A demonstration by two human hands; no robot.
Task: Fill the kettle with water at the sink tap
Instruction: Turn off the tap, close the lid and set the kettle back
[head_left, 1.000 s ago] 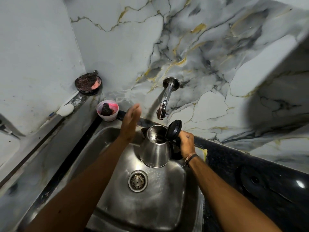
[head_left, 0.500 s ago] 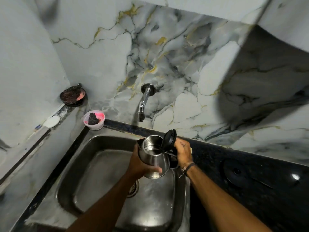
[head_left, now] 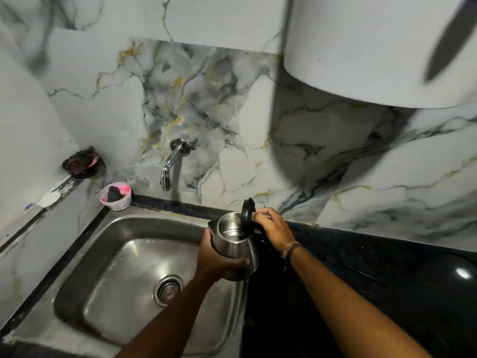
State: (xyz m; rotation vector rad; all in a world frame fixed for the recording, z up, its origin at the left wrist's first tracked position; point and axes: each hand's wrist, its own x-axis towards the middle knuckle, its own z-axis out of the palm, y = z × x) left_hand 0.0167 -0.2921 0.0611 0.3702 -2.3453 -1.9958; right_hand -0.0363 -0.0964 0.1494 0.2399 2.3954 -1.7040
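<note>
Now both hands' fingers grip the kettle [head_left: 236, 250], carried right, away from the tap [head_left: 169, 168].

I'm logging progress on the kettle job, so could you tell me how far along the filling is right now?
Done: the kettle's black lid stands open. In hand: the left hand cups the steel body and the right hand is at the handle, holding it over the sink's right edge. Left: the kettle sits right of the tap, not under it, and no water is visibly running.

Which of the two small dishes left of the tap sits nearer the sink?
The pale pink-smeared cup at the sink's back-left corner; the dark round dish sits farther back against the wall.
</note>
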